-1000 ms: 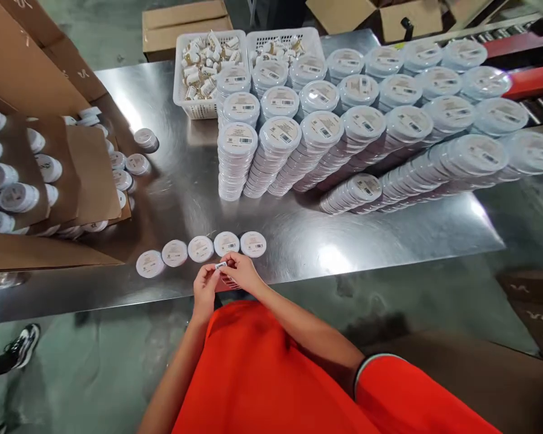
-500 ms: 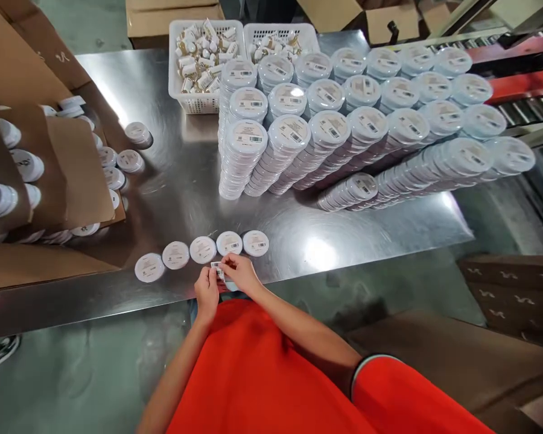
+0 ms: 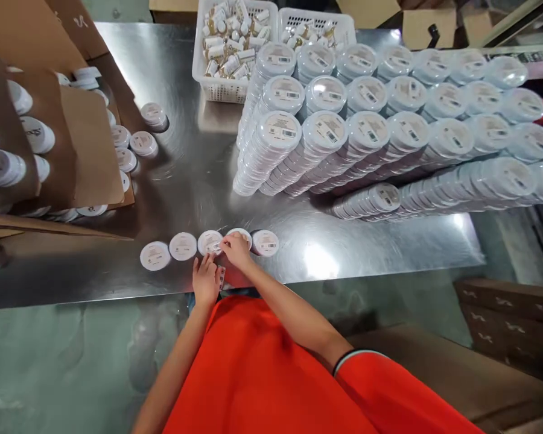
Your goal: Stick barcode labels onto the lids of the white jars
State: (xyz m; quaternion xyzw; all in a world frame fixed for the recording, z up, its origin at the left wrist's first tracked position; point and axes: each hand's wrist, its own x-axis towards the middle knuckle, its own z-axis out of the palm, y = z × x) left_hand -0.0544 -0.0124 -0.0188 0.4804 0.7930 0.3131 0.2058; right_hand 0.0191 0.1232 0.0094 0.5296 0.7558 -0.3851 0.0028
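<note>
Several round white jars stand in a row along the front of the table; the third jar (image 3: 209, 237) is between my hands. My right hand (image 3: 238, 251) is pinched over that jar's right side, with a small barcode sticker (image 3: 216, 246) at its fingertips against the top. It partly hides the fourth jar (image 3: 242, 232). My left hand (image 3: 205, 283) rests fingertips at the third jar's near edge and keeps a small sheet of stickers (image 3: 222, 275) by its thumb. The last jar on the right (image 3: 265, 244) bears a barcode; so does the second jar (image 3: 183, 246).
Tall stacks of white jars (image 3: 278, 129) fill the table's right half. White baskets (image 3: 226, 91) of small bottles stand behind. An open cardboard box (image 3: 93, 150) with jars is at left, loose jars (image 3: 143, 144) beside it. The metal table's front edge (image 3: 344, 278) runs close to me.
My right hand has moved from the sticker sheet up to the third jar, carrying a sticker. My left hand has lowered the sheet and stretched its fingers to the jar. The view has shifted slightly.
</note>
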